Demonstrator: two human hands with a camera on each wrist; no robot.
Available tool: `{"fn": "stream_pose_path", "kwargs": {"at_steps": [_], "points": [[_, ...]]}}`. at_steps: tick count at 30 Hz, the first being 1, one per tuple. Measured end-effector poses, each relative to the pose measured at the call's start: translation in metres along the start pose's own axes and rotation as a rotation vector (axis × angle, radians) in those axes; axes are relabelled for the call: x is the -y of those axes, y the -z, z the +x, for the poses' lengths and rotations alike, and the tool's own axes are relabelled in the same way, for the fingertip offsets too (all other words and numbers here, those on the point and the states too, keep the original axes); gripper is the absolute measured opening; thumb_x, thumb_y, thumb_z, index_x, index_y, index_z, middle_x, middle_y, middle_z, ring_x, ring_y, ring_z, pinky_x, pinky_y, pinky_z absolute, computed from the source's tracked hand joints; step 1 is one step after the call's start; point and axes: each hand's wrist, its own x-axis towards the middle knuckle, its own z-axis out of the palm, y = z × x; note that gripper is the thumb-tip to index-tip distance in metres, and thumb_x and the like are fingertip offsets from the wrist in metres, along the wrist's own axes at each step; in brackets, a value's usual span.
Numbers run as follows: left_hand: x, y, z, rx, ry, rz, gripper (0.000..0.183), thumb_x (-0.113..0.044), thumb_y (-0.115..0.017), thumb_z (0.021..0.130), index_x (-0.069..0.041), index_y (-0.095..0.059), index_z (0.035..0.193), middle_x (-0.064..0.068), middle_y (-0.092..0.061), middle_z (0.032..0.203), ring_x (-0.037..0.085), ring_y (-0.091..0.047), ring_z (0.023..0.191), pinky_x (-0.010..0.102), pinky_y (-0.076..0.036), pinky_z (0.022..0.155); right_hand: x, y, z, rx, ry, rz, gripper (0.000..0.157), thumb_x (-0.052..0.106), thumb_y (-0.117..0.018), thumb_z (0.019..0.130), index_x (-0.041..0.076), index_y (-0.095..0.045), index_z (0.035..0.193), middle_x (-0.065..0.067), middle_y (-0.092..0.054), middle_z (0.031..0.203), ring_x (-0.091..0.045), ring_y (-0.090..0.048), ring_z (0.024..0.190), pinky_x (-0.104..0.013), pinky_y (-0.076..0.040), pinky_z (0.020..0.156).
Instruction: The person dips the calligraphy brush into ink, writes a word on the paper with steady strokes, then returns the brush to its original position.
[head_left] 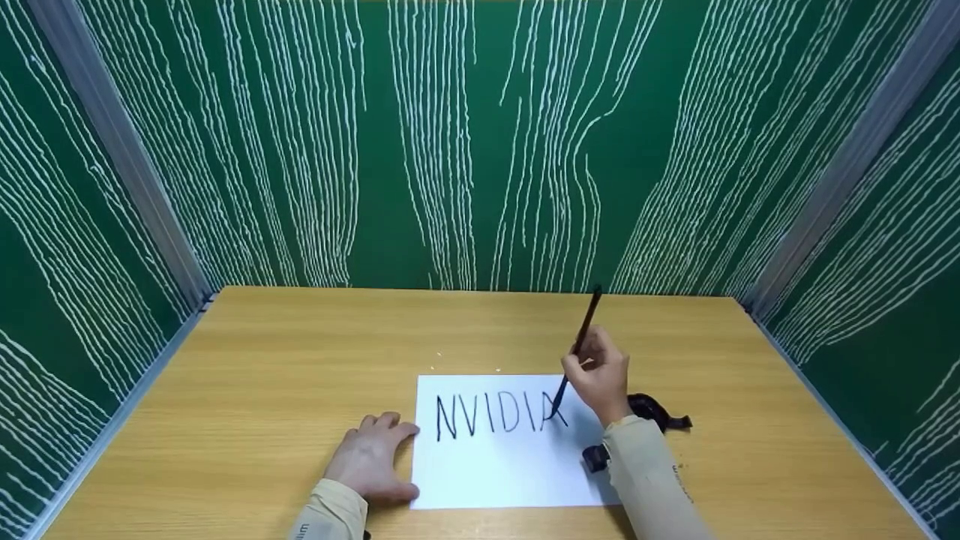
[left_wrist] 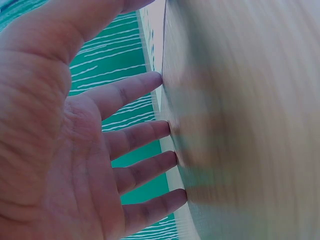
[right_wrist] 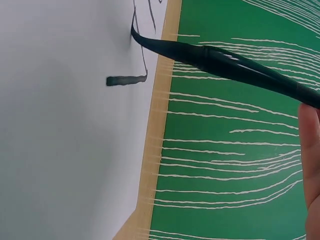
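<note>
A white sheet of paper (head_left: 487, 476) lies on the table, with "NVIDIA" in black letters across its upper half. My right hand (head_left: 602, 373) pinches a dark calligraphy brush (head_left: 587, 324) over the paper's upper right. The brush's soft tip (right_wrist: 150, 44) bends against the sheet at the last letter, close to a short thick stroke (right_wrist: 125, 80). At the paper's left edge, my left hand (head_left: 373, 459) rests with fingers spread. Its fingertips (left_wrist: 175, 198) touch the table surface, and its thumb reaches the sheet's lower left edge.
A black curved object (head_left: 651, 410) sits right of the paper, partly hidden by my right sleeve. Another black piece (head_left: 596, 458) shows left of that sleeve, over the sheet. Small white specks (head_left: 498, 370) dot the wooden table (head_left: 300, 337). Green walls with white lines (head_left: 375, 187) surround it.
</note>
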Motion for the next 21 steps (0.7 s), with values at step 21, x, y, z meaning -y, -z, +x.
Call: {"fn": "stream_pose_path", "kwargs": {"at_steps": [21], "points": [[0.0014,-0.0005,0.0004,0.006,-0.015,-0.015,0.081,-0.048,-0.072,0.047,-0.024,-0.050,0.121,0.011,-0.044,0.128,0.033,-0.041,0.113,0.056,-0.036,0.088,-0.0005,0.0018,0.0011,-0.036,0.047,-0.034,0.021,-0.011,-0.054,0.067,0.005,-0.053,0.080,-0.005,-0.055,0.060,-0.012,-0.051,0.051,-0.025,-0.045,0.039]]}}
